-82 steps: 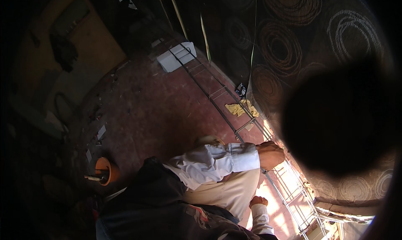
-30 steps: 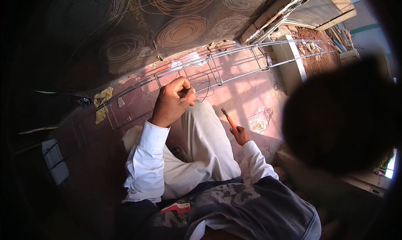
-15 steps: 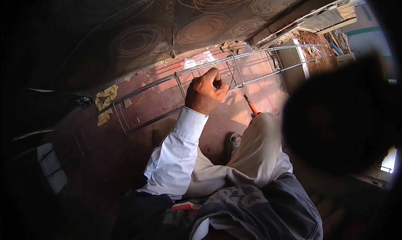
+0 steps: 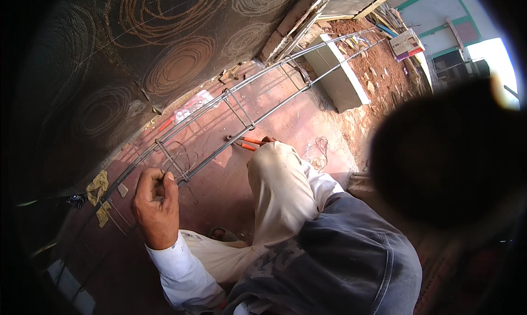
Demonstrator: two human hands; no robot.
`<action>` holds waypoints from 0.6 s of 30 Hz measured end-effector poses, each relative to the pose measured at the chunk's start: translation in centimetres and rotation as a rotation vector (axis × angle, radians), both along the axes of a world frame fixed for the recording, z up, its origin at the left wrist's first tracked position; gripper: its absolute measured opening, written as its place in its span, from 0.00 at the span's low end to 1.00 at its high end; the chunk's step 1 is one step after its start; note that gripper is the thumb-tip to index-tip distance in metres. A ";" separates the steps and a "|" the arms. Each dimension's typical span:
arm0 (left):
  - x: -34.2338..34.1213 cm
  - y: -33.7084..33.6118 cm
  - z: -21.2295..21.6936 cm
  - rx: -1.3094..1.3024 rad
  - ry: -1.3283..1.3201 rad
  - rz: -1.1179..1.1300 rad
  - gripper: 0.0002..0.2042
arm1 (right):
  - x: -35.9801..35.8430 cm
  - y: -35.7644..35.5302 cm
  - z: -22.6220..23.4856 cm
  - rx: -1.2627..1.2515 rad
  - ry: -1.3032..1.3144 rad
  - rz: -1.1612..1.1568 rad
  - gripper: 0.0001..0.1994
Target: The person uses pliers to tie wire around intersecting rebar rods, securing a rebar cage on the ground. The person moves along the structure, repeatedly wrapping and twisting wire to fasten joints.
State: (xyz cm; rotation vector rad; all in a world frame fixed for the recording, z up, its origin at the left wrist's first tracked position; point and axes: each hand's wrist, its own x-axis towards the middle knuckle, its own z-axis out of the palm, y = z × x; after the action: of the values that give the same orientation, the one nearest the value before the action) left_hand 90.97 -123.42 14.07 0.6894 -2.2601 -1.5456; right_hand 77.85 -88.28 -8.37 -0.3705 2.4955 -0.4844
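My left hand [image 4: 156, 208], coming out of a white cuff, is closed in a pinch beside the near bars of a long steel rebar cage [image 4: 219, 150]. Loops of thin binding wire [image 4: 189, 154] trail from its fingertips past a square stirrup [image 4: 173, 160]. Beyond my raised knee, my right hand [image 4: 268, 141] is closed on orange-handled pincers [image 4: 248, 143]. Their dark jaws lie close to the near bar, and the two handles stand apart. The knee hides most of that hand.
A dark wall panel with swirl patterns [image 4: 175, 68] runs behind the cage. A pale block [image 4: 335, 73] stands under its far right end, near rubble [image 4: 373, 68] and a carton [image 4: 407, 45]. Yellow cloth [image 4: 97, 191] lies left. Loose wire [image 4: 321, 146] rests on the reddish floor.
My left hand has moved left along the cage, past a stirrup, with the wire. The view has swung to the right. More of the pincers shows, both handles now visible.
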 end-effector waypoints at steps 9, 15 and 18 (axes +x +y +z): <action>1.3 5.7 3.2 -0.128 -0.075 0.012 0.02 | -1.8 -0.3 -2.4 -0.292 -0.290 -0.018 0.12; -2.9 8.0 3.2 -0.302 -0.129 -0.036 0.05 | -6.4 -2.4 6.7 -0.827 -0.286 -0.229 0.10; -4.1 9.4 3.6 -0.310 -0.190 -0.047 0.05 | -9.5 -4.1 14.4 -0.924 -0.119 -0.142 0.09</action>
State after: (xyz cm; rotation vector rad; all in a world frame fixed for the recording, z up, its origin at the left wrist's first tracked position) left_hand 86.82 -113.99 17.69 0.7218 -2.5959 -1.1504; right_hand 68.34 -92.37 6.04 -0.4813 2.0433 -1.6586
